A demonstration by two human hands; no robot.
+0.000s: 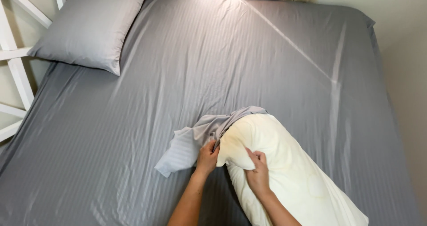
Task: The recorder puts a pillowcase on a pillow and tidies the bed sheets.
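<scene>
A cream-white pillow lies on the bed at the lower middle, running toward the lower right. A grey striped pillowcase is bunched over its far end and trails off to the left. My left hand grips the edge of the pillowcase where it meets the pillow. My right hand pinches the pillow's near corner, fingers closed on the cream fabric.
The bed is covered by a grey striped fitted sheet. A grey-cased pillow rests at the top left against a white slatted headboard. A pale wall runs along the right edge, orange curtains at the top.
</scene>
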